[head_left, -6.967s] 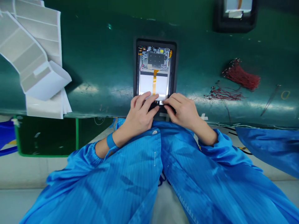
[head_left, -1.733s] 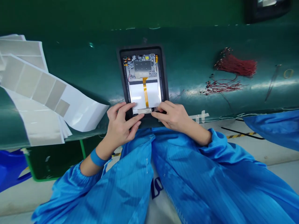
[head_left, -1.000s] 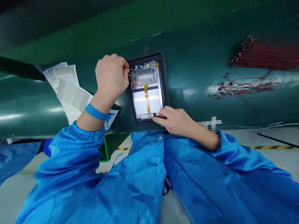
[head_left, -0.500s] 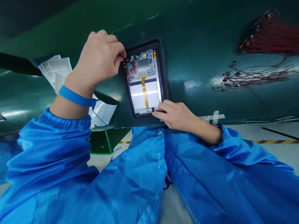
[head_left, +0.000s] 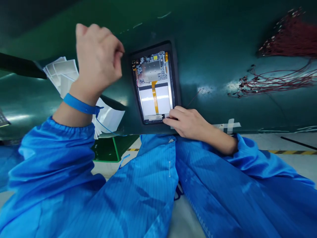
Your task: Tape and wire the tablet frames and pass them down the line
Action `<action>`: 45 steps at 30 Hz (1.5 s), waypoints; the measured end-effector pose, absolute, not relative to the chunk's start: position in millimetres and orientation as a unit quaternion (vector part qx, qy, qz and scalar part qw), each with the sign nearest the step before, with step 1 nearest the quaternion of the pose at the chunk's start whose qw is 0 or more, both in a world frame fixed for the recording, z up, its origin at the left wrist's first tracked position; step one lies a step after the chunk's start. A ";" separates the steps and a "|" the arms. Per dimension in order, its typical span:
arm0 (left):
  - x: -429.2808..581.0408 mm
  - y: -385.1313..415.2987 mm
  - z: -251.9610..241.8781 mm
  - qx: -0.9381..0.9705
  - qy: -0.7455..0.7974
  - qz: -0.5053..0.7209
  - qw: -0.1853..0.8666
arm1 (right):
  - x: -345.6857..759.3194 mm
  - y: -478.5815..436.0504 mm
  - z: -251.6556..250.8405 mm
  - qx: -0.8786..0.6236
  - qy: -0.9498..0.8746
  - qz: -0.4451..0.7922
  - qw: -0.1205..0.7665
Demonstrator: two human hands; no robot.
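An opened tablet (head_left: 146, 117) lies in a dark frame on the green bench, its insides facing up. A circuit board (head_left: 151, 71) with a metal shield fills its upper part, and an orange ribbon cable (head_left: 155, 97) runs down across the white battery area. My left hand (head_left: 97, 54), with a blue wrist strap (head_left: 80, 104), is raised to the left of the tablet, apart from it. Its fingers are pinched together; whatever may be between them is too small to make out. My right hand (head_left: 187, 122) grips the tablet's lower right corner with curled fingers.
White sticker sheets (head_left: 65, 71) and a curled white sheet (head_left: 111, 115) lie to the left. On the right are a thick bundle of dark red wires (head_left: 289, 38) and a looser bunch of wires (head_left: 262, 84). White tape (head_left: 230, 125) is stuck near the bench's front edge.
My left hand has moved left and up, off the tablet's upper left corner, fingers still pinched. My right hand stays at the lower right corner.
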State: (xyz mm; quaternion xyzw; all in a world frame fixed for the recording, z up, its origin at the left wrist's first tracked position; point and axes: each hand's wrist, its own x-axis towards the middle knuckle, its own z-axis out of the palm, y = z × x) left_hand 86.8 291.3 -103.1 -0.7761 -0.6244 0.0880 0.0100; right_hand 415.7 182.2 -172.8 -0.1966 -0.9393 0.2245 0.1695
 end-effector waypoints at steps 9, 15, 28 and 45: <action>8.8 305.0 -102.4 -0.552 -0.824 0.056 -0.117 | 413.8 180.4 -160.0 -0.177 -0.955 0.192 0.139; 9.9 328.0 -127.2 -0.549 -0.817 0.078 -0.158 | 410.3 174.5 -160.5 -0.195 -0.959 0.141 0.153; -3.9 351.7 -131.6 -0.473 -0.839 0.009 -0.267 | 374.0 279.4 -150.4 -0.318 -0.943 0.073 0.061; 1.4 352.9 -130.8 -0.467 -0.833 -0.005 -0.298 | 363.9 362.2 -126.1 -0.406 -0.898 0.068 0.154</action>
